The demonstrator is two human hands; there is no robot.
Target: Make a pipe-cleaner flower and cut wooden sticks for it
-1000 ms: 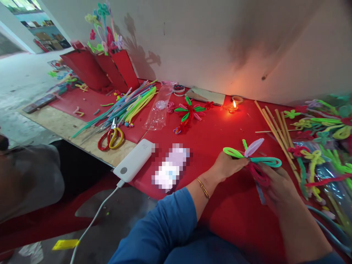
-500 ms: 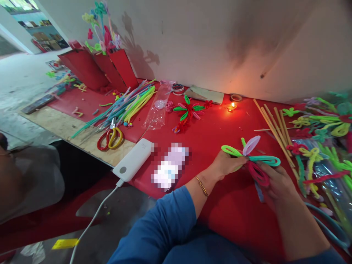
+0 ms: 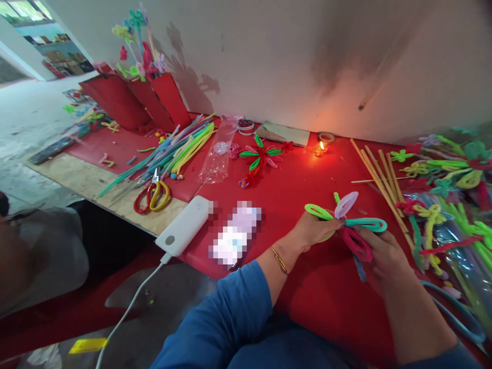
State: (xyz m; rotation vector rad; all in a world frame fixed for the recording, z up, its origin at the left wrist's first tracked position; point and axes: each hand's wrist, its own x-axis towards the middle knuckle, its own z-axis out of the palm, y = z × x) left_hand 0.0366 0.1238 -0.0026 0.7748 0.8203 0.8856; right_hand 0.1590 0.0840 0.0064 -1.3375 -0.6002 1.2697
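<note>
We are gripping a pipe-cleaner flower [image 3: 351, 223] with both hands, over the near part of the red tabletop [image 3: 286, 200]. Our left hand [image 3: 311, 229] is pinching it near its middle, thumb on top, beside the lime-green loop [image 3: 318, 210]. Our right hand [image 3: 382, 251] is gripping it from the other side, by the teal loop [image 3: 371, 222] and the crimson loop [image 3: 355, 245]; some of its fingers are hiding behind them. The lilac loop [image 3: 346, 204] is pointing away from us, and a gold bracelet [image 3: 279, 260] is circling our left wrist.

Beyond our hands, a small flame [image 3: 322, 146] is burning near the wall, and another flower [image 3: 263, 156] is lying to its left. Bamboo sticks [image 3: 385, 179] are lying to the right. On the left, a smartphone [image 3: 236, 233] is showing a pixelated screen just beside a white power bank [image 3: 186, 225], and red-and-yellow-handled scissors [image 3: 157, 197] are resting near loose pipe cleaners [image 3: 188, 148].
</note>
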